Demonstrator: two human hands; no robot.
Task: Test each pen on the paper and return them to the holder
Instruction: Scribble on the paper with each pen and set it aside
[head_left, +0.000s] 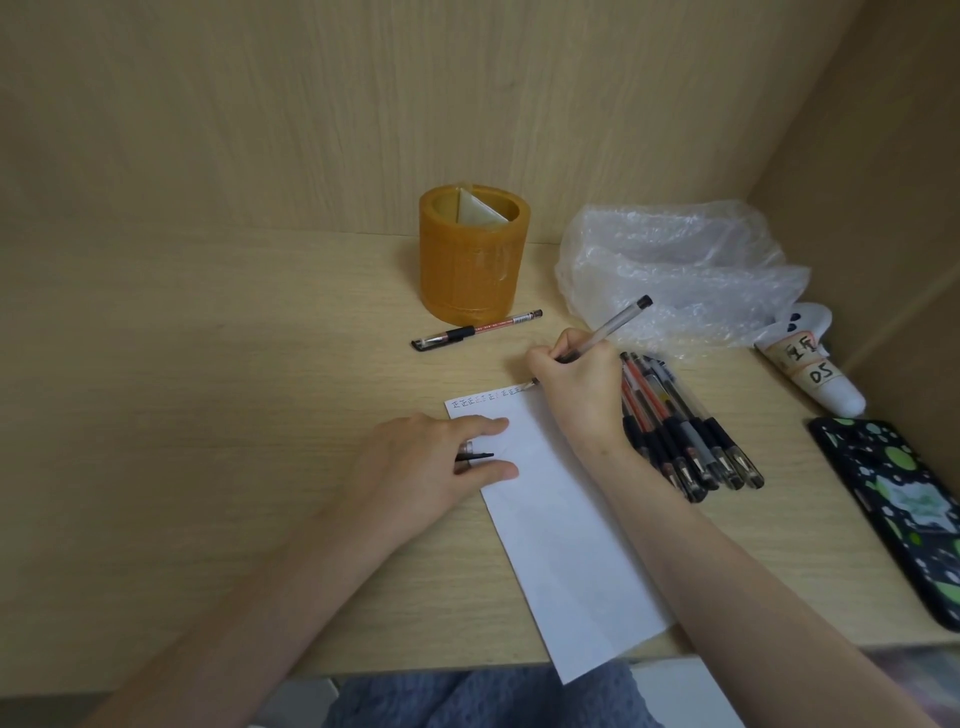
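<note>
The clear pen (605, 331) is gripped low on its barrel by the curled fingers (550, 358) of the right hand (576, 389). Its tip is set at the far right corner of the paper (550, 519), at the end of a row of small test marks written along the paper's far edge. The left hand (431, 460) is laid on the far left part of the paper with its fingers nearly straight, so that the sheet is pressed to the surface (208, 415). A small black piece, probably the pen's cap (475, 456), is tucked between two of those fingers. The holder (470, 254) stands upright beyond the paper, with no pens seen in it, and a red pen (475, 331) lies between it and the paper. A bunch of pens (685, 426) lies just to the right of the paper, partly hidden by the right wrist. The pen is judged to be light, stiff and smooth, so it is best held at the dark grip section near the tip, where slipping is least likely. The paper is thin and would be expected to slide unless it is pinned. The loose pens can be expected to roll if they are nudged. The thick-walled holder looks heavy enough not to be tipped when pens are dropped in.
</note>
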